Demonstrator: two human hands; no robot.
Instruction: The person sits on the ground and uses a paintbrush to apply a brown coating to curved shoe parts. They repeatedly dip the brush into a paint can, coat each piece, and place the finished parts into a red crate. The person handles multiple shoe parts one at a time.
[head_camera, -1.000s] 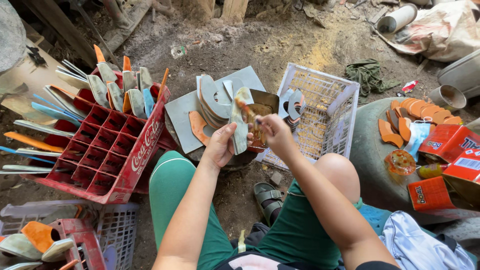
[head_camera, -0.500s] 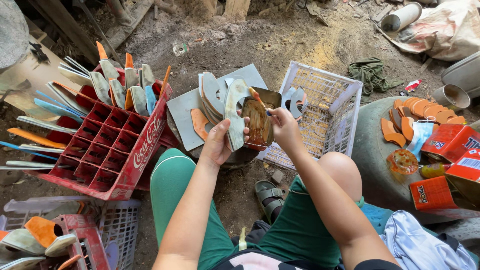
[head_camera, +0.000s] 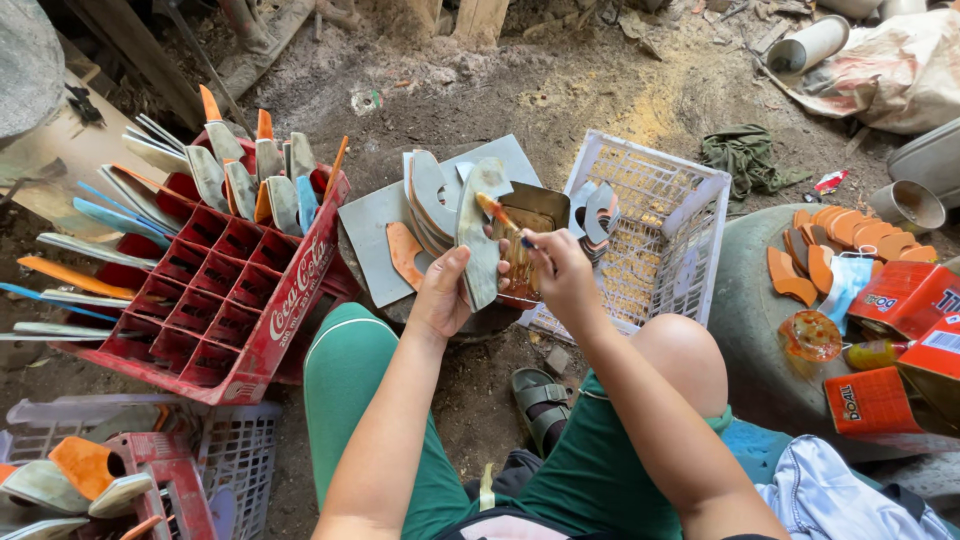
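Risk first: your brush (head_camera: 497, 214) is loaded and its wet tip sits over the grey shoe piece (head_camera: 483, 235). If your left hand (head_camera: 443, 290) lets the piece tilt, glue could smear onto your fingers or drip toward the open tin (head_camera: 528, 240) and the stack of cut pieces (head_camera: 425, 205) beside it. The white basket (head_camera: 690, 225) stands just beyond, and the red crate (head_camera: 250, 290) lies well to the left.

Grip: your left hand is closed around the lower edge of the piece, holding it upright over the slab. Your right hand (head_camera: 560, 275) pinches the brush handle, fingers curled tight; thumb placement is probably underneath, hidden from view.
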